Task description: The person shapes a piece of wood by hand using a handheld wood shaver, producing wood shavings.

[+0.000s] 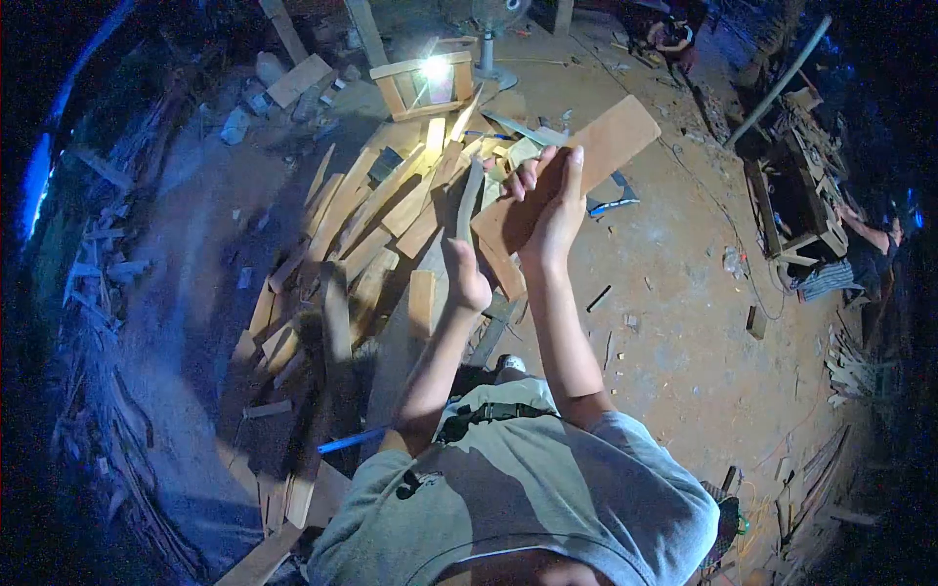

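In my right hand [557,215] is a flat, reddish-brown wooden board [613,137], its long end slanting up to the right. My thumb lies along the near face and fingertips curl over the left edge. Lower to the left is my left hand [470,277], thumb up and fingers hidden. A grey curved strip [468,200] rises from beside that thumb; I cannot tell whether the hand grips it. Below the board, a short wooden piece [501,269] shows between my hands. Many loose wooden pieces [376,210] lie heaped on the left.
A bright lamp [436,68] shines at a slatted wooden box [396,93] beyond the heap, near a standing fan [496,74]. One person [674,39] is at the far right; another person [874,244] is beside a wooden frame [791,210]. Scraps litter the dirt floor [674,322].
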### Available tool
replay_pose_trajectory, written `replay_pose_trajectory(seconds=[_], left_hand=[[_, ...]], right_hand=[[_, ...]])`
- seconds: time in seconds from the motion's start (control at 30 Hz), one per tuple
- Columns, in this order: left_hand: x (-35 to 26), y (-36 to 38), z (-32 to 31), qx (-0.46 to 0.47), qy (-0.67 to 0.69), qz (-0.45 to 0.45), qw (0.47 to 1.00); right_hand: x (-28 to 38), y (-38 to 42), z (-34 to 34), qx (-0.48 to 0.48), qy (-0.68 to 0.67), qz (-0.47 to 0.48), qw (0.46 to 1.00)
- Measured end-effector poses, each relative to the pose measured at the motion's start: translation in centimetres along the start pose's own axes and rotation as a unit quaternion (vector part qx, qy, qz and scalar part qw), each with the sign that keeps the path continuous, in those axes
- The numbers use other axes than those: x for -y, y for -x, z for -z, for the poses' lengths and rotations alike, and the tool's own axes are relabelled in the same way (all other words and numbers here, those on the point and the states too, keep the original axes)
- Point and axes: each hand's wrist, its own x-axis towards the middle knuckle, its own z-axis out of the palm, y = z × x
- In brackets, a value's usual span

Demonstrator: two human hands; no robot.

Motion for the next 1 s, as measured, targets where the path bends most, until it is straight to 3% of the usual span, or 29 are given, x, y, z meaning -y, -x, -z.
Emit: replay_pose_trajectory(seconds=[0.07,0.2,0.27,0.3,0.33,0.4,0.73,0.83,1.0], left_hand=[[1.0,-0.5,1.8,0.168,-0.205,-0.169,0.949],[0.7,-0.1,0.7,0.207,-0.236,-0.191,0.930],[0.7,0.4,-0.3,0.107,-0.247,-0.152,0.951],[0.6,0.9,-1.5,0.128,-0.219,-0.154,0.955],[-0.3,1.7,-2.9,0.133,-0.207,-0.096,0.964],[0.4,2.2,-2.6,0.058,-0.176,-0.055,0.981],[0.5,3.1,-3.2,0.023,-0.244,-0.003,0.970],[1.4,2.3,-1.6,0.057,-0.212,-0.009,0.975],[1.8,1.9,-0.5,0.031,-0.187,-0.022,0.982]], right_hand=[[-0.1,0.1,0.1,-0.011,0.000,-0.006,1.000],[-0.2,0.3,0.2,-0.013,0.016,-0.015,1.000],[-1.2,0.0,1.3,-0.024,0.001,-0.010,1.000],[-1.3,0.3,1.6,-0.028,0.005,-0.019,0.999],[-1.3,0.8,1.7,-0.032,0.009,-0.028,0.999],[-2.2,0.9,3.1,-0.051,0.021,-0.062,0.997],[-1.4,0.9,4.5,-0.091,0.059,-0.044,0.993],[-1.2,0.9,4.7,-0.092,0.044,-0.069,0.992],[-1.6,0.7,5.3,-0.086,0.020,-0.056,0.995]])
